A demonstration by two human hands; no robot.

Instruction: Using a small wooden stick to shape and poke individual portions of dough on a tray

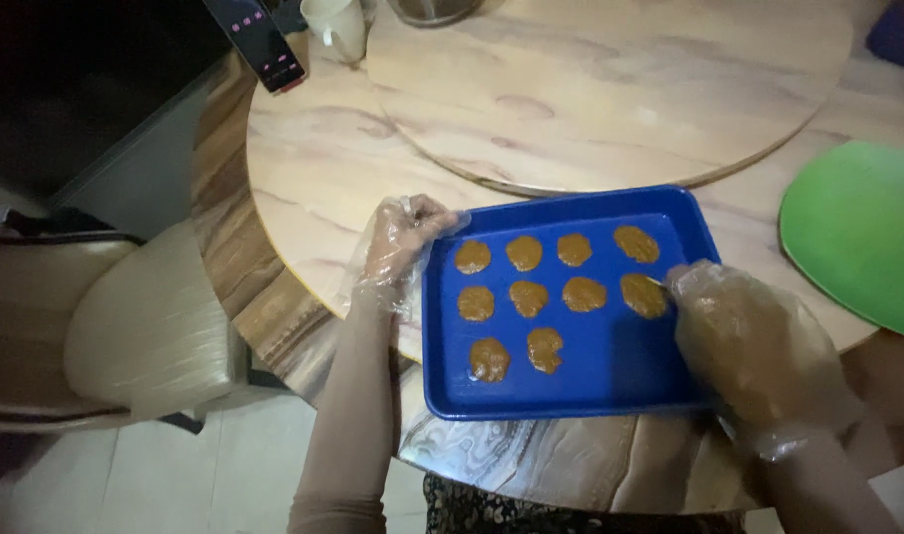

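A blue tray (pixel 610 381) sits on the round marble table (pixel 313 168), carrying ten brown dough patties (pixel 528 297) in rows. The left hand (pixel 402 242) — in a clear plastic glove — grips the tray's rim at ten o'clock, fingers curled over the edge. The right hand (pixel 753 341), also gloved, rests at the tray's three o'clock side, fingers bunched narrow, touching the nearest patty (pixel 645 295). A green plate (pixel 857 232) lies at two o'clock.

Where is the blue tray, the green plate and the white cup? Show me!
blue tray (pixel 610 381): head view, bare floor of the tray.
green plate (pixel 857 232): head view, middle of its flat face.
white cup (pixel 338 25): head view, its side wall.
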